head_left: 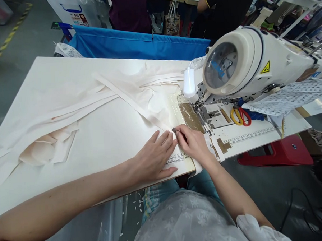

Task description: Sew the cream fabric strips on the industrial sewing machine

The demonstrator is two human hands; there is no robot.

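Note:
Cream fabric strips [138, 105] lie across the white table, with one narrow end running toward my hands. My left hand [156, 153] is laid flat over the table near that end, fingers stretched and covering part of a printed ruler [176, 159]. Just to its right, my right hand [191, 140] pinches a small dark piece [173, 130] at the strip's end; its kind is too small to make out. A white sewing machine [228, 63] stands beyond my right hand, its needle area [199, 104] a short way off.
Yellow-and-red-handled scissors [240, 116] lie by the machine. More folded cream fabric [49, 146] rests at the left. A blue cloth trough [141, 46] runs along the far edge, with two people beyond. A red stool [281, 152] stands at the right.

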